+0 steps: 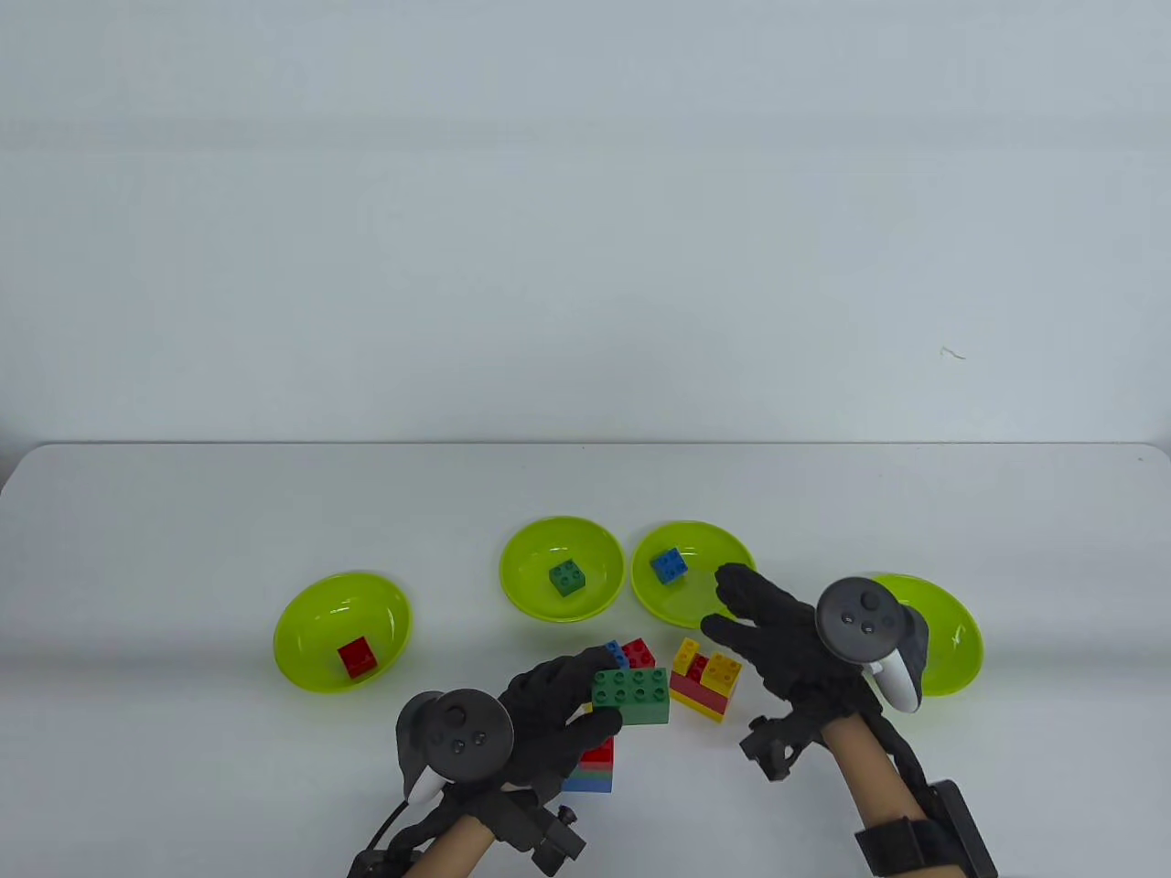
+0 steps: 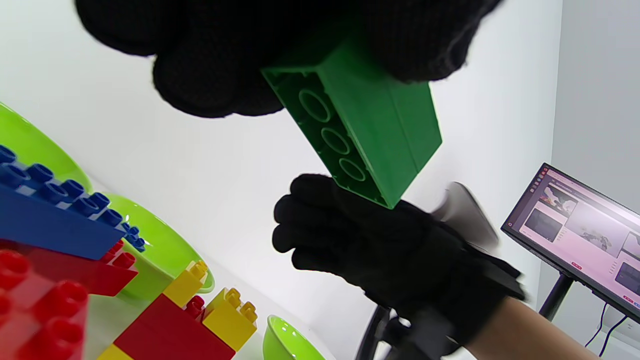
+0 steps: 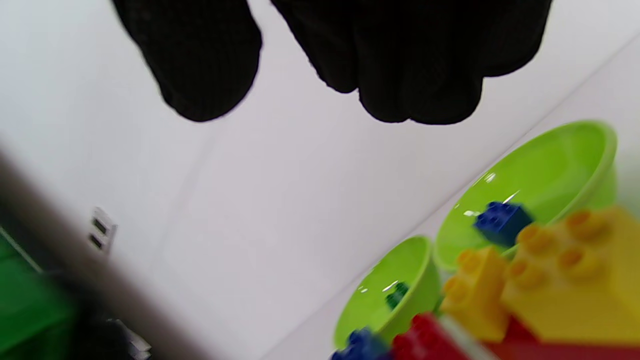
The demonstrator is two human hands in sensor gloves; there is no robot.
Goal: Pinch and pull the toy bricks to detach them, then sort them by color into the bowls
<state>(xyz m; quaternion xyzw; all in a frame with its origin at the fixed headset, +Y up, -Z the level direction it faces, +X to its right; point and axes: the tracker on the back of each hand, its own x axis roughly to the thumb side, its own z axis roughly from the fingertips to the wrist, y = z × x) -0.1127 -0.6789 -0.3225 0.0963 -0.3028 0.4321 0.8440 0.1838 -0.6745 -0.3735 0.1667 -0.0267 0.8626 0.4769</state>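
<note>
1. The left hand (image 1: 540,709) pinched a long green brick (image 1: 630,696) between thumb and fingers. It held the brick up off the table (image 1: 183,512), clear of the other bricks, likely so it could go into a bowl.
2. The right hand (image 1: 778,636) held nothing. Its fingers were spread and loose, near the rim of the bowl with the blue brick (image 1: 669,565). It looked as if it had no job just then.
3. There were four green bowls. The left bowl (image 1: 302,663) held one red brick (image 1: 356,657). The middle bowl (image 1: 531,599) held one small green brick (image 1: 567,577), so the long green brick probably belonged there. The far right bowl (image 1: 956,640) was partly hidden by the right hand.
4. Two clumps of bricks were not yet pulled apart. One red and yellow clump (image 1: 704,690) sat between the hands. One red and blue clump (image 1: 631,652) sat close by the left hand.
</note>
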